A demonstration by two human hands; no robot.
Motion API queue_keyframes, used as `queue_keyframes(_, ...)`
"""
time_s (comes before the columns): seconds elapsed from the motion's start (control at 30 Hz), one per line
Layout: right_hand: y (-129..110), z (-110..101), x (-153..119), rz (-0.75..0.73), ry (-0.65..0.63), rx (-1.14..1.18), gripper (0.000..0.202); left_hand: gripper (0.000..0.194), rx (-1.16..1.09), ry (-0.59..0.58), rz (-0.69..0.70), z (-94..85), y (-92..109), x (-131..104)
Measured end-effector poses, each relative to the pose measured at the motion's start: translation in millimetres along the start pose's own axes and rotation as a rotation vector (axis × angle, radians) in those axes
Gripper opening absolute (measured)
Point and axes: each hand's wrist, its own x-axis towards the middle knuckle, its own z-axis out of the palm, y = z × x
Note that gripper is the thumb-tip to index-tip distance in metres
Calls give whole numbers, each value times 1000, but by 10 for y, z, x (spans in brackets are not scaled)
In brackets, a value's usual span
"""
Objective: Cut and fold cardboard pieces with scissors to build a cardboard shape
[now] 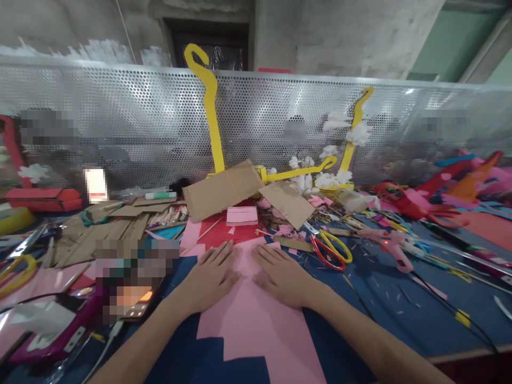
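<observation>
A pink sheet of craft paper [256,320] with a stepped lower left edge lies on the blue tabletop, running toward me. My left hand [212,277] rests on its left part, palm down with fingers stretched out. On the right part lies my right hand [278,272], also flat with fingers extended. Both thumbs point inward, with a strip of paper showing between them. Just beyond my fingertips sits a small pink box-like piece [242,215] on red paper [216,226].
Scissors with red and yellow handles [330,249] and a pink glue gun [390,245] lie to the right. Cardboard pieces [224,191] and paper scraps crowd the back. A phone [138,296] is at left. Yellow hooked shapes [212,117] stand before a perforated metal panel [152,117].
</observation>
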Motion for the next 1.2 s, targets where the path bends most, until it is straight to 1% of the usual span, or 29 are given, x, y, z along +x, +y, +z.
queue_keyframes(0.07,20,-8,5,13,0,-7,66,62,3,7,4,-29,21,9)
queue_keyframes(0.1,31,-13,7,22,3,-10,67,61,12,21,-20,-53,37,23)
queue_keyframes(0.23,57,-28,5,48,27,-8,63,48,100,134,-190,-170,89,104)
queue_keyframes(0.37,78,-39,-17,51,47,21,58,36,114,189,-279,-223,41,135)
queue_keyframes(0.5,96,-56,-37,31,63,43,53,24,10,223,-288,-227,-47,135)
queue_keyframes(0.6,84,-74,-46,26,75,41,51,22,-87,249,-260,-235,-70,155)
queue_keyframes(0.7,64,-85,-52,55,78,52,52,18,-275,225,-251,-243,-47,175)
queue_keyframes(0.73,60,-86,-54,66,81,58,53,18,-353,220,-246,-245,-33,177)
queue_keyframes(0.8,60,-82,-59,73,91,71,54,30,-480,221,-217,-252,-12,171)
queue_keyframes(0.87,69,-73,-63,63,98,77,55,35,-519,236,-212,-265,-18,159)
queue_keyframes(0.93,82,-63,-64,52,93,69,54,36,-450,268,-268,-287,-70,153)
queue_keyframes(1.0,95,-54,-64,43,80,53,53,43,-233,289,-320,-316,-160,172)
queue_keyframes(1.03,102,-50,-63,38,74,47,52,42,-73,261,-304,-331,-209,195)
queue_keyframes(1.07,107,-46,-62,33,69,45,52,40,105,204,-266,-345,-256,229)
queue_keyframes(1.1,112,-41,-60,31,69,45,52,35,178,159,-236,-357,-293,273)
queue_keyframes(1.2,124,-26,-57,32,76,49,54,25,275,36,-126,-387,-334,457)
